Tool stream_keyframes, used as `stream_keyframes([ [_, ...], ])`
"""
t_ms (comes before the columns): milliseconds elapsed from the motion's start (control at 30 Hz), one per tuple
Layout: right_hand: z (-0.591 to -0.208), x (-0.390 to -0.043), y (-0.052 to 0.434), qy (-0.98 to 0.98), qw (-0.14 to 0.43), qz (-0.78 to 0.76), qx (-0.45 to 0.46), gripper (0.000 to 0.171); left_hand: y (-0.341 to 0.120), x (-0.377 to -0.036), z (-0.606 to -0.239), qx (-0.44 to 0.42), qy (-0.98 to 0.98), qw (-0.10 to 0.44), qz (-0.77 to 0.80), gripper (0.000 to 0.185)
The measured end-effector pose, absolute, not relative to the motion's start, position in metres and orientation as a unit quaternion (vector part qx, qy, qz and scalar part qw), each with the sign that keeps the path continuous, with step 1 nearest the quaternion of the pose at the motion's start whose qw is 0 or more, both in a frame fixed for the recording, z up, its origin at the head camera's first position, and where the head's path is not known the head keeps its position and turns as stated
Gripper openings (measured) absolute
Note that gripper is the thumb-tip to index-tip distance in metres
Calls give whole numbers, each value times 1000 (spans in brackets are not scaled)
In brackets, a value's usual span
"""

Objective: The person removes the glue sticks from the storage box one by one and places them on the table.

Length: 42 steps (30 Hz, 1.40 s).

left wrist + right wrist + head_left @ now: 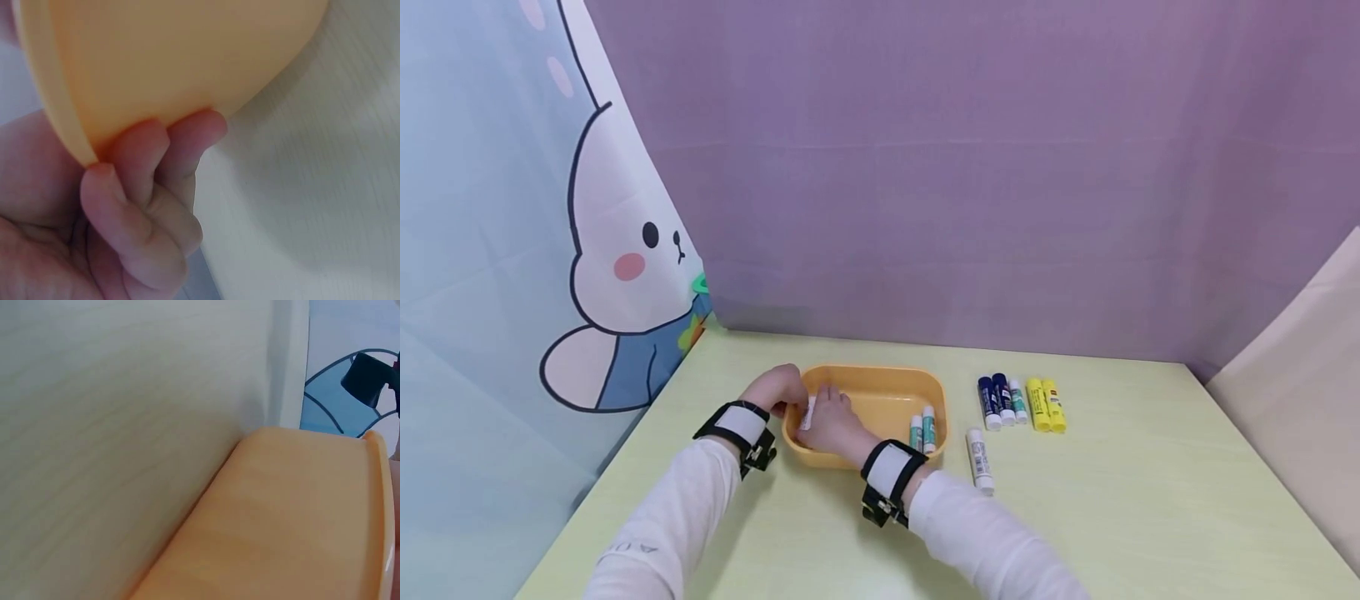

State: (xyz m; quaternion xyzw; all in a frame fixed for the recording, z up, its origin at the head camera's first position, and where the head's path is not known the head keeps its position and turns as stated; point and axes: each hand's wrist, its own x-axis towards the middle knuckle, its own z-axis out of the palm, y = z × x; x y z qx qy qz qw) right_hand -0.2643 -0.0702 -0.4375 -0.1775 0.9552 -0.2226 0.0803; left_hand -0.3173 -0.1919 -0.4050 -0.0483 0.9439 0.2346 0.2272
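An orange plastic bin (880,373) stands on the table. My left hand (781,389) grips its left end; in the left wrist view that hand's fingers (150,147) curl against the outer wall and rim. Inside the bin's left part, my right hand (835,423) holds a white glue stick (808,412), its thumb by the lower end and its fingers along the right side. Two green-and-white glue sticks (928,429) stand leaning in the bin's right front corner. In the right wrist view the bin's outer wall (269,512) fills the lower right, and the right fingers are hidden.
Right of the bin lies a white glue stick (980,462). Behind it are two dark blue glue sticks (1002,398), a green-and-white one (1018,402) and two yellow ones (1046,405) in a row. A purple curtain (955,183) hangs behind the table (1120,500).
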Motion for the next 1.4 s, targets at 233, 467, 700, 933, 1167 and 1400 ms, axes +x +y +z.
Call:
stream_keyframes([
  [233,-439,-266,-75,966,56,-168,-187,62,-193,-319,-405,-46,944,227,236,8],
  [467,-441,-267,-74,967,50,-159,-191,39,-192,-318,-407,-39,944,228,235,7],
  [700,-444,-273,-72,953,47,-199,-223,22,-192,-320,-408,-41,949,224,218,9],
  [933,-444,-277,-68,948,92,-237,-190,30,-192,-323,-410,-49,949,225,214,14],
  [1167,-439,-277,-64,950,105,-247,-162,26,-192,-324,-410,-48,950,223,211,10],
  [1400,-437,-276,-58,932,135,-305,-139,21,-192,-323,-411,-44,951,220,215,9],
])
